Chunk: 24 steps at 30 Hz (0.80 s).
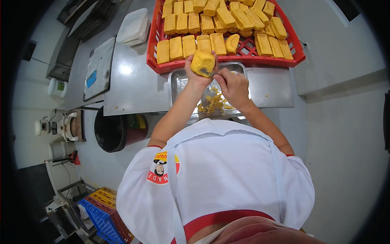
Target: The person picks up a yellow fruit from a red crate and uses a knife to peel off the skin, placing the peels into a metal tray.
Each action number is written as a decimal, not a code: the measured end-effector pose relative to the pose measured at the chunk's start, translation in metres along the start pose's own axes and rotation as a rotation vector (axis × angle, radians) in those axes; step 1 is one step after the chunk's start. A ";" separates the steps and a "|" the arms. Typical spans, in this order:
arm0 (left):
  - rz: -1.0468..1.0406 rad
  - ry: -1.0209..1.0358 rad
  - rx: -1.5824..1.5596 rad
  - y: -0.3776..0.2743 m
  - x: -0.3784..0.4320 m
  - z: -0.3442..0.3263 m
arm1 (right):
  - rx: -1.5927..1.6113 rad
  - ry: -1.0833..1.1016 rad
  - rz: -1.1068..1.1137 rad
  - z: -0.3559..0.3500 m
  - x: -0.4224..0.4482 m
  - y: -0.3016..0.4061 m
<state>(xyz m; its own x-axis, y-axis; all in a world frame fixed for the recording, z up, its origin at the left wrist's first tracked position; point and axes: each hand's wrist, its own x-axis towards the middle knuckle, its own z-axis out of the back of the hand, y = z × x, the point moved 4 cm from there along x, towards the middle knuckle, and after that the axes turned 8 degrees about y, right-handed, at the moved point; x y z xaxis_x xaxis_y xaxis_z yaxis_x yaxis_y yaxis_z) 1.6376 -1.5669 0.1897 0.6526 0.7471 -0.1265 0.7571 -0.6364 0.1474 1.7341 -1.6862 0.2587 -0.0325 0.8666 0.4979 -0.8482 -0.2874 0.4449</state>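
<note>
My left hand (195,76) holds up a yellow food block (203,59), possibly firm tofu, its fingers wrapped around both sides. A small grey metal blade (206,72) rests against the block's near end. My right hand (235,86) grips that tool between thumb and fingers; its handle is hidden by them. Beneath both hands lies a shallow stainless steel tray (179,81), with thin yellow shavings (215,102) scattered over its bottom. Just beyond, a red plastic crate (256,61) carries rows of similar yellow blocks (176,48), some piled up towards the back.
The steel table (137,85) carries a lidded translucent plastic container (133,26). Left of it lies a worn board (100,67) with a blue scraper-like piece (91,79). A black bucket (111,131) stands below the table edge. Stacked plastic crates (102,216) are at lower left; a wall (335,122) borders the right.
</note>
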 end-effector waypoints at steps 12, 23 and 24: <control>0.012 0.015 0.096 0.006 0.011 0.011 | -0.091 -0.153 -0.042 0.020 0.016 -0.014; -0.059 -0.150 0.005 0.017 0.023 0.010 | 0.055 -0.040 -0.212 0.005 0.005 -0.022; -0.058 -0.150 0.006 0.018 0.024 0.010 | 0.055 -0.041 -0.213 0.004 0.005 -0.023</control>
<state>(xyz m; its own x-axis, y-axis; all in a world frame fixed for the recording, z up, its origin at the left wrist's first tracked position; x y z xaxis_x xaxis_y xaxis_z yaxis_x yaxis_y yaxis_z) 1.6671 -1.5624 0.1794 0.6049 0.7455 -0.2799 0.7933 -0.5948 0.1302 1.7556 -1.6770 0.2536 0.1670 0.8930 0.4180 -0.8036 -0.1224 0.5824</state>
